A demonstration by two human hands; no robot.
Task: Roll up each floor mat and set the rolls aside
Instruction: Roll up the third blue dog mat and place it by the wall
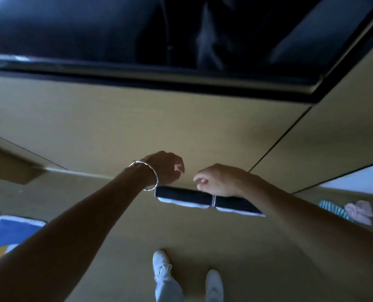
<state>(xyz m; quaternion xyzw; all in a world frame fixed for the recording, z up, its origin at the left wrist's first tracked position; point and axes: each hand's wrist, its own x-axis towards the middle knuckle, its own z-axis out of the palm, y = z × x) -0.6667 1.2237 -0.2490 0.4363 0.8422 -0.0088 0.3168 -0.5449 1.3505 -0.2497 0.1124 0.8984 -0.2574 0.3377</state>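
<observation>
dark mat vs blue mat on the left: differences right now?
Dark mat is rolled into a banded tube; blue mat lies flat. Dark mat is near-black with a white edge; blue mat is bright blue with a white border and yellow patch. Dark mat lies ahead of the shoes; blue mat at the left edge, partly cut off. Both rest on the floor.

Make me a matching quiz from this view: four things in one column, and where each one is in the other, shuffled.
Things:
1 rolled dark mat
2 blue mat
3 bracelet
4 white shoes

Places:
A bottom edge of the view
B on the left wrist
C on the floor, centre of the view
D flat on the floor, far left

Pairs: 1-C, 2-D, 3-B, 4-A
</observation>
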